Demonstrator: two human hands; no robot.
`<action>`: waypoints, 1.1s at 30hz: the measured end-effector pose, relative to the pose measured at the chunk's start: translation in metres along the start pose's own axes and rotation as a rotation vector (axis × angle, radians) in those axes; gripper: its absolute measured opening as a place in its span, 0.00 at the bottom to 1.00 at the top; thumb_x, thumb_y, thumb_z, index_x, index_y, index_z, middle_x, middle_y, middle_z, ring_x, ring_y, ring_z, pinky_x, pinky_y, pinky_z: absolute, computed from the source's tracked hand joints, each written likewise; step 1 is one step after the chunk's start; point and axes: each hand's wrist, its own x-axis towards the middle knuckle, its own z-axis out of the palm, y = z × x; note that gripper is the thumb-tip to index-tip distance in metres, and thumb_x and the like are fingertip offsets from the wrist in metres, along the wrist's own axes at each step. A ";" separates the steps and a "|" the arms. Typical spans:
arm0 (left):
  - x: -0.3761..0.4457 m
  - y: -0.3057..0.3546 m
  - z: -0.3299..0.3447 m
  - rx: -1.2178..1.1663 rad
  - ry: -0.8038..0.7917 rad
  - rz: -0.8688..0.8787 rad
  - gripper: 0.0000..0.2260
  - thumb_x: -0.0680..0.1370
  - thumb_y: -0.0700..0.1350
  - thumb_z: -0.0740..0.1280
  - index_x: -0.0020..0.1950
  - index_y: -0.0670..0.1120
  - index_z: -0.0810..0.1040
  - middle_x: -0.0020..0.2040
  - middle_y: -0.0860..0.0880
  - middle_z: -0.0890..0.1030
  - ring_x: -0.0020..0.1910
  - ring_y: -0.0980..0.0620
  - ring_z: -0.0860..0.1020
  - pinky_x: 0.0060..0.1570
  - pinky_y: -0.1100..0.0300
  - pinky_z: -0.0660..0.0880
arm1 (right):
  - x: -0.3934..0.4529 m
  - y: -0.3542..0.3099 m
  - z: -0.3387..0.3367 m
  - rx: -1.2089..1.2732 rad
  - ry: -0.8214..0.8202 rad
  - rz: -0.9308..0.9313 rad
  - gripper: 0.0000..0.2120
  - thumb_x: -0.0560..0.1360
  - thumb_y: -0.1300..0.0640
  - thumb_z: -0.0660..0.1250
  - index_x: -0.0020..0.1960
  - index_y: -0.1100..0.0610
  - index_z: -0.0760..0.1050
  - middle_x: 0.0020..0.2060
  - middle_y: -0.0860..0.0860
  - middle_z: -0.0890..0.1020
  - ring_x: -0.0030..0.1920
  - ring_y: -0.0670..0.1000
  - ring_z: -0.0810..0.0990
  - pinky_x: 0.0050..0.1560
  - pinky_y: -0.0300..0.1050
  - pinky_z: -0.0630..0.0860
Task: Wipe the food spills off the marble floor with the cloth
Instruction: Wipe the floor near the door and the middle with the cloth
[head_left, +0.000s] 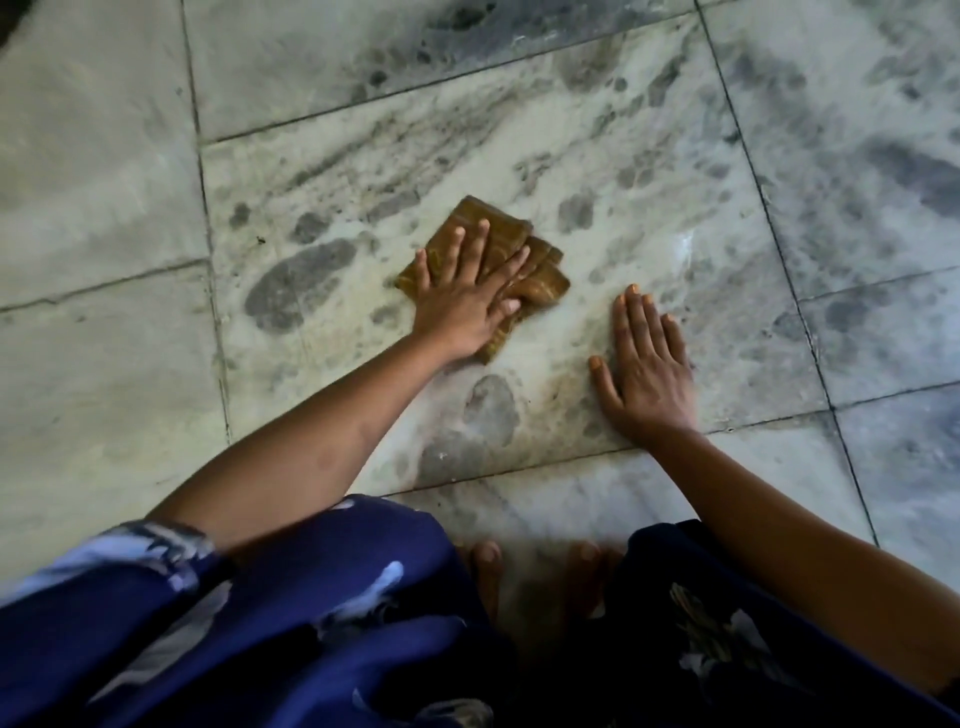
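Note:
A folded brown striped cloth (540, 273) lies on the grey-veined marble floor (649, 197) in the middle of the view. My left hand (465, 296) presses flat on the cloth with its fingers spread and straight, covering most of it. My right hand (647, 364) rests palm down on the bare floor just right of the cloth, fingers straight and together, touching no cloth. A faint whitish smear (685, 244) shows on the tile to the right of the cloth. A small dark speck (260, 240) sits left of it.
Dark grout lines (208, 249) split the floor into large tiles. My knees in blue patterned fabric (322, 613) fill the bottom of the view, with my bare toes (488, 558) between them.

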 end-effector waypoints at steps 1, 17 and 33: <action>0.001 0.000 -0.003 0.002 -0.007 -0.004 0.25 0.80 0.60 0.49 0.74 0.64 0.43 0.77 0.49 0.37 0.75 0.45 0.37 0.68 0.38 0.36 | 0.000 0.000 0.000 0.003 -0.001 0.001 0.34 0.76 0.42 0.43 0.76 0.60 0.45 0.75 0.54 0.47 0.75 0.49 0.43 0.73 0.44 0.37; -0.049 -0.055 -0.007 -0.078 -0.057 -0.154 0.24 0.81 0.58 0.51 0.74 0.65 0.45 0.77 0.51 0.38 0.76 0.47 0.38 0.70 0.40 0.41 | 0.013 -0.029 0.003 -0.015 -0.059 -0.146 0.36 0.76 0.40 0.43 0.75 0.63 0.46 0.75 0.57 0.47 0.74 0.51 0.44 0.72 0.41 0.35; -0.125 -0.099 0.052 -0.060 0.209 -0.373 0.28 0.77 0.64 0.46 0.75 0.56 0.59 0.77 0.44 0.53 0.76 0.41 0.48 0.69 0.39 0.41 | 0.027 -0.075 0.017 -0.056 -0.039 -0.265 0.36 0.77 0.41 0.44 0.75 0.65 0.47 0.75 0.61 0.51 0.75 0.54 0.46 0.74 0.48 0.41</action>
